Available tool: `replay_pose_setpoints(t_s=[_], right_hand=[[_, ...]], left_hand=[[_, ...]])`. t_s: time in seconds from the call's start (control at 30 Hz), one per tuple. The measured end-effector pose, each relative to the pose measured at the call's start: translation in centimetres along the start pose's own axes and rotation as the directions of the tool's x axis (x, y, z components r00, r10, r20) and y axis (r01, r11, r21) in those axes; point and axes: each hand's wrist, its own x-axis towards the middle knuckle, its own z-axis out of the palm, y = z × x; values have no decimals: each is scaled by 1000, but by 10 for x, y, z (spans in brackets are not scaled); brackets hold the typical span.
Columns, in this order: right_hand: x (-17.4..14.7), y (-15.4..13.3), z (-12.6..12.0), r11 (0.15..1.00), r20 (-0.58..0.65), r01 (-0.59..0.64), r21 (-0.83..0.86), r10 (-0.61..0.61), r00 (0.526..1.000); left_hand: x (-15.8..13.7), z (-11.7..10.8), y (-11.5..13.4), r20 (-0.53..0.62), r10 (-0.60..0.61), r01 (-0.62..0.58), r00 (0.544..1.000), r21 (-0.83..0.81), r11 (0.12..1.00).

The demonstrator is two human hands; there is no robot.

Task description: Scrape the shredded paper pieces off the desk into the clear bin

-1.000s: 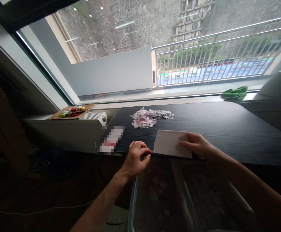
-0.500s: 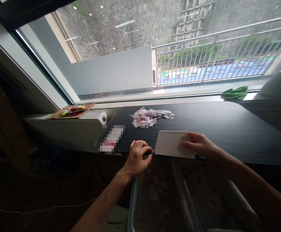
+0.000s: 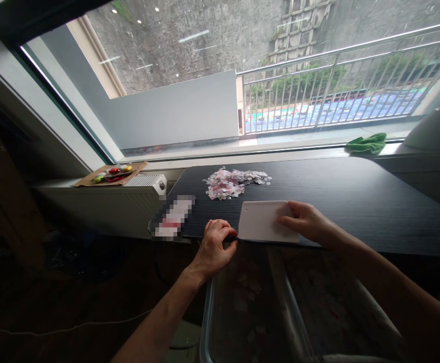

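Observation:
A flat white plastic scraper [image 3: 261,219] with a small hole in one corner is in my right hand [image 3: 305,219], thumb on its near face. It stands tilted at the front edge of the dark table [image 3: 341,201], its lower side close to that edge. Just left of it, my left hand [image 3: 217,246] is closed around the table edge, fingers above and thumb below. Behind the scraper, a heap of small white and pink paper scraps [image 3: 229,183] lies on the tabletop. Beneath the edge is a clear plastic bin [image 3: 206,322] with scraps inside, dim in shadow.
A blurred-out item [image 3: 172,217] lies at the table's left end. Left of it, a radiator [image 3: 144,184] has cardboard with small colourful objects [image 3: 116,173] on top. On the windowsill are a green cloth [image 3: 367,144] and a pale bottle [image 3: 435,128]. A cable crosses the floor.
The scraper in my right hand has moved slightly left and up, onto the table's front edge. My left hand stays in nearly the same place. The paper heap looks unchanged.

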Motion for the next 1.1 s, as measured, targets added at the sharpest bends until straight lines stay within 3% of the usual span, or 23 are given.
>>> replay_pose_setpoints(t_s=[0.23, 0.4, 0.6, 0.8, 1.1], right_hand=[[-3, -3, -11, 1000, -42, -29, 0, 29, 999], [-2, -3, -10, 997, 34, -64, 38, 63, 997], [-1, -1, -11, 997, -10, -52, 54, 53, 999], [-5, -5, -8, 995, 64, -63, 80, 58, 996], [2, 13, -24, 981, -64, -85, 173, 97, 993]], left_hand=[[-1, 0, 1, -1, -6, 6, 1000, 8, 1000], [0, -1, 3, 6, -2, 2, 1000, 18, 1000], [0, -1, 4, 6, -2, 2, 1000, 19, 1000], [0, 1, 6, 20, 9, -9, 1000, 20, 1000], [5, 1, 12, 61, 24, -32, 998, 150, 988]])
